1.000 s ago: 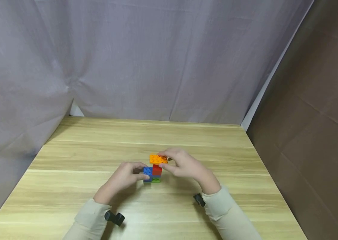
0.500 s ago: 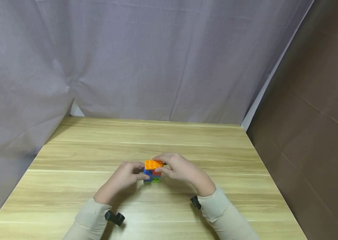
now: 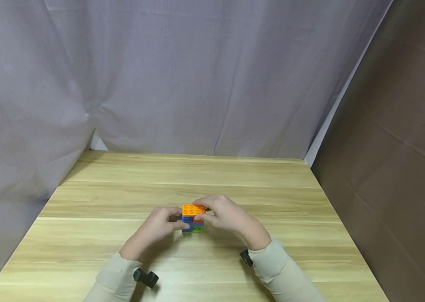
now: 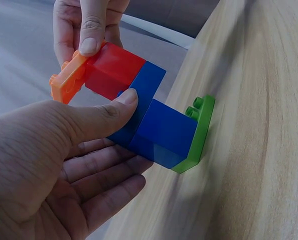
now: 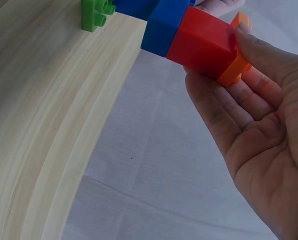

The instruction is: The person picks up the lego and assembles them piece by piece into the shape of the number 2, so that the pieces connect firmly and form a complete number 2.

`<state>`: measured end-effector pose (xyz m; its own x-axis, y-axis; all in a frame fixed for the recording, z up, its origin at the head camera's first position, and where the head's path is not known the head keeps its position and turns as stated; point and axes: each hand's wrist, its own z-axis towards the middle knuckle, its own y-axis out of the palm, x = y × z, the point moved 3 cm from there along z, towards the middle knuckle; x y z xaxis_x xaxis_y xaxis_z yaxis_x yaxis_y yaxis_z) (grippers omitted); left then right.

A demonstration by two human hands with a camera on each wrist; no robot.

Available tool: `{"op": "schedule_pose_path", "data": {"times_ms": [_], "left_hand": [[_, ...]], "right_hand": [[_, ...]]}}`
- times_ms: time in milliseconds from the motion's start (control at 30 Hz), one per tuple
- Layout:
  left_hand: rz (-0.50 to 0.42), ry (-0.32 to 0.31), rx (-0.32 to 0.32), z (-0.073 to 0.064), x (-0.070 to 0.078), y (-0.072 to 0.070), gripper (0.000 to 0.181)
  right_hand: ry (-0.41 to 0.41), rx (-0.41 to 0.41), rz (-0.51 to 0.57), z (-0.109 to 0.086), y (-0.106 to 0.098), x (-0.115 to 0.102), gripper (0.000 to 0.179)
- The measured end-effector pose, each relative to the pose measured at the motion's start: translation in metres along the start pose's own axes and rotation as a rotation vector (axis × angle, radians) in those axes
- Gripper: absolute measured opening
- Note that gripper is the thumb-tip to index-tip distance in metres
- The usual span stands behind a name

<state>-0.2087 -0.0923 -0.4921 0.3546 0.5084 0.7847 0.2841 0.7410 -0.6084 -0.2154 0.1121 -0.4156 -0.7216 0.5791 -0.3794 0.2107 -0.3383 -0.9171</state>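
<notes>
A small stack of toy building bricks stands on the table. At its bottom is a green plate point(image 4: 201, 137) with a few bare studs, carrying a blue block point(image 4: 166, 132). Another blue brick point(image 4: 150, 82) lies above that, stepped sideways, with a red block point(image 4: 116, 67) on it. An orange plate point(image 3: 189, 209) tops the red block and overhangs toward the left. My left hand point(image 3: 158, 226) grips the blue bricks between thumb and fingers. On the orange plate's right end, my right hand point(image 3: 229, 216) pinches with the thumb near the red block.
The wooden table point(image 3: 273, 201) extends around the stack. Grey cloth point(image 3: 159, 84) hangs behind it, and a brown panel point(image 3: 393, 167) borders the right side. Black wrist cameras point(image 3: 146, 277) sit at both cuffs.
My right hand has brought the orange plate left and down onto the stack, over the red block. My left hand keeps its grip on the blue bricks.
</notes>
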Motion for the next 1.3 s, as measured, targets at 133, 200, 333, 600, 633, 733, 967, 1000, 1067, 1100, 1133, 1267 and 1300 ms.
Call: {"op": "schedule_pose_path", "data": {"times_ms": [133, 200, 333, 600, 633, 733, 967, 1000, 1067, 1100, 1133, 1267, 1300], "left_hand": [[0.008, -0.001, 0.006, 0.0001, -0.0002, 0.0001, 0.027], [0.009, 0.004, 0.007, 0.0001, -0.0004, 0.0004, 0.027], [-0.001, 0.012, 0.003, -0.0005, -0.0009, 0.0004, 0.028], [-0.002, -0.002, -0.001, -0.0001, -0.0025, -0.0007, 0.026], [-0.005, 0.001, -0.004, 0.0007, -0.0021, 0.0001, 0.026], [-0.007, 0.009, -0.019, 0.0034, -0.001, 0.0035, 0.028], [-0.004, 0.017, -0.034, 0.0069, -0.0007, 0.0064, 0.028], [0.001, 0.015, -0.033, 0.0071, -0.0011, 0.0059, 0.026], [0.009, 0.014, -0.03, 0.0073, -0.0013, 0.0048, 0.022], [0.012, 0.011, -0.03, 0.0073, -0.0012, 0.0042, 0.021], [0.015, 0.009, -0.03, 0.0074, -0.0011, 0.0037, 0.019], [0.015, 0.004, -0.028, 0.0076, -0.0009, 0.0019, 0.019], [0.017, 0.002, -0.027, 0.0076, -0.0012, 0.0017, 0.018]], "right_hand": [[-0.014, 0.006, -0.011, 0.0009, 0.0007, 0.0014, 0.042], [-0.02, 0.008, -0.003, 0.0009, 0.0008, 0.002, 0.042], [-0.03, 0.01, 0.014, 0.0011, 0.0009, 0.002, 0.041], [-0.06, 0.007, 0.06, 0.0046, 0.002, 0.001, 0.04], [-0.06, 0.006, 0.063, 0.0037, 0.0015, 0.0011, 0.04], [-0.059, 0.012, 0.05, 0.0002, -0.0005, 0.0014, 0.039], [-0.058, 0.027, 0.027, -0.0027, -0.0032, 0.0002, 0.037], [-0.057, 0.025, 0.028, -0.0019, -0.0036, -0.0006, 0.037], [-0.051, 0.019, 0.025, -0.0002, -0.0041, -0.0022, 0.037], [-0.047, 0.016, 0.024, 0.0005, -0.0043, -0.0029, 0.037], [-0.044, 0.014, 0.022, 0.0011, -0.0043, -0.0034, 0.037], [-0.051, 0.03, 0.014, 0.0023, -0.0029, -0.0033, 0.037], [-0.055, 0.036, 0.015, 0.0024, -0.0023, -0.0029, 0.037]]}}
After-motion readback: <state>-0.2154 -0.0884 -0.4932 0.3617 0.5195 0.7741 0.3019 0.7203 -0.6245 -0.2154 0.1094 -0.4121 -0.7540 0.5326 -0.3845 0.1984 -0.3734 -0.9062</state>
